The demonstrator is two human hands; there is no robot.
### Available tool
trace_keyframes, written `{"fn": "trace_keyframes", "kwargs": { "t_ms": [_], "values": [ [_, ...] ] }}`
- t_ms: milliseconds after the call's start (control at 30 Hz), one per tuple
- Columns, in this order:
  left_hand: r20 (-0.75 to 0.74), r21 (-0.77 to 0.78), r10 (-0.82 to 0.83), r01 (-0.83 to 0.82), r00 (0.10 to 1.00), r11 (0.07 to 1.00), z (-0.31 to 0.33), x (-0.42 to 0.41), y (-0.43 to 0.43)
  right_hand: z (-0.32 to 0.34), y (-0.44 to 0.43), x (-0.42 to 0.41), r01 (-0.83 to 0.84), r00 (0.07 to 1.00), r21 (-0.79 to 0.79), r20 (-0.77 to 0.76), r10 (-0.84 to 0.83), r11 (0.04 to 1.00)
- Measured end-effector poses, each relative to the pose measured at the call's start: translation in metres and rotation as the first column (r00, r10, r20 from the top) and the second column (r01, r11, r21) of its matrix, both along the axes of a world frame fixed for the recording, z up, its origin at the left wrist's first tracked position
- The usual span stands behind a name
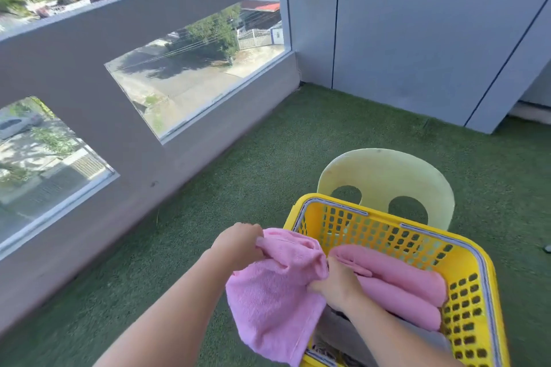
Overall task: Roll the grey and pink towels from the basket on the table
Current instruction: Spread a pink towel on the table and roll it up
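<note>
L hand point(238, 244) clenched on the pink towel point(268, 301) at its top corner; R hand point(337, 284) pinches the opposite edge, right at the yellow basket's point(477, 292) near-left rim. Towel hangs half out, left of basket. Step, as I read it: get it clear w/o dragging the rest. Keep both corners, lift straight up, hold it spread for rolling (no table in view). Basket sits on a pale chair point(384, 170). Inside: folded pink towels point(396, 286), grey fabric point(343, 334) beneath at near end.
</note>
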State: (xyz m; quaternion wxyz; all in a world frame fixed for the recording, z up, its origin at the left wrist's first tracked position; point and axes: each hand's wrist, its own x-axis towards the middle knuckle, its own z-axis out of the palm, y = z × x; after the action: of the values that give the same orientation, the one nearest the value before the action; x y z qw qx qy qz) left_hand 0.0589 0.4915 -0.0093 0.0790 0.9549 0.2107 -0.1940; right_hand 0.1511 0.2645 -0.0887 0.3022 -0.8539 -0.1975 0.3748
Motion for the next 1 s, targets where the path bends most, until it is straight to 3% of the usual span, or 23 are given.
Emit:
{"fn": "trace_keyframes", "kwargs": {
  "t_ms": [167,267,333,433,567,667,833,1000],
  "values": [
    [0.186,0.015,0.049,-0.053,0.981,0.999,-0.025,-0.023,0.02,0.016,0.01,-0.009,0.325,0.935,0.106,0.113,-0.336,0.94],
    [0.294,-0.108,0.162,-0.136,0.942,0.985,-0.047,-0.037,0.026,0.014,0.015,-0.016,0.455,0.858,0.158,0.184,-0.479,0.876],
    [0.273,-0.233,0.27,-0.208,0.924,0.95,-0.056,-0.045,0.029,0.008,0.017,-0.022,0.491,0.847,0.132,0.157,-0.507,0.861],
    [0.196,-0.47,0.433,-0.303,0.88,0.829,-0.058,-0.05,0.026,-0.005,0.02,-0.032,0.552,0.83,0.039,-0.12,-0.544,0.833],
    [0.05,-0.698,0.629,-0.424,0.776,0.578,-0.054,-0.049,0.022,0.003,0.034,-0.052,0.623,0.733,0.246,-0.517,-0.443,0.743],
    [-0.001,-0.78,0.505,-0.317,0.863,0.54,-0.061,-0.047,0.021,0.017,0.051,-0.061,0.67,0.652,0.258,-0.653,-0.385,0.696],
    [0.124,-0.84,0.404,-0.121,0.906,0.529,-0.022,-0.035,0.005,0.051,0.054,-0.056,0.624,0.652,0.218,-0.674,-0.346,0.751],
    [0.242,-0.799,0.288,0.023,0.927,0.6,0.027,0.008,-0.008,0.095,0.026,-0.036,0.716,0.643,0.301,-0.635,-0.428,0.63]
  ]
}}
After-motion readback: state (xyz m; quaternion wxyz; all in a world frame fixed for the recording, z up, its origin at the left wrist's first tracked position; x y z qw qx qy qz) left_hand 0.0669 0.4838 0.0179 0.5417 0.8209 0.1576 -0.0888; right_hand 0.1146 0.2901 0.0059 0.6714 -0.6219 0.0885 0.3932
